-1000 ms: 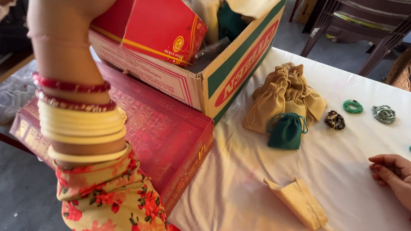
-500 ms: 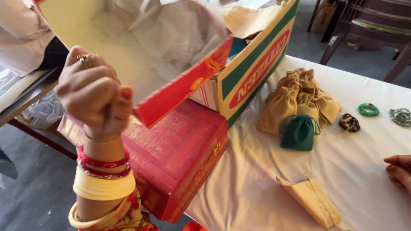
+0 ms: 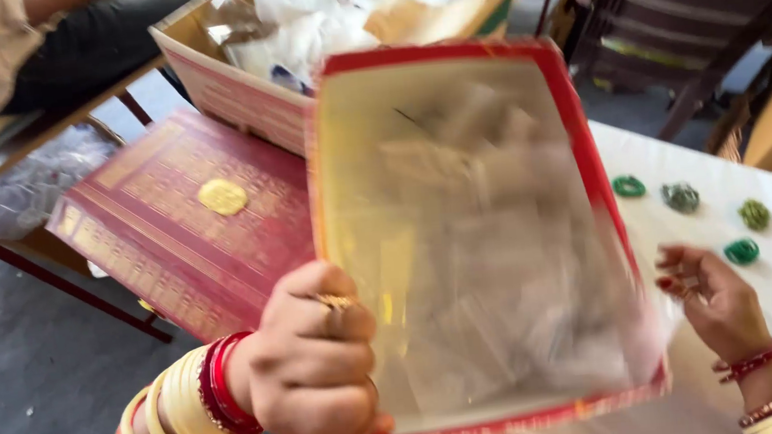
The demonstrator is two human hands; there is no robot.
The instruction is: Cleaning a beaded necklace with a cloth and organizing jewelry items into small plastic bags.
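Left hand (image 3: 311, 366) clamped on red-rimmed box (image 3: 472, 228), now swung from upper left to frame centre, open side visible; right hand (image 3: 715, 299) loosely apart beside it over counter (image 3: 683, 165).

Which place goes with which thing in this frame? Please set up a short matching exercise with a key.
Things:
1. red-rimmed box tray
2. cardboard carton
3. flat red box with a gold seal
4. small green bead bundles

Places:
A. lying on the white tablecloth at the right
B. gripped at its lower left corner by the left hand
C. lying flat on the table left of the tray
D. standing at the top, stuffed with white wrapping

Pairs: 1-B, 2-D, 3-C, 4-A. The right hand hovers empty beside the tray's right edge.
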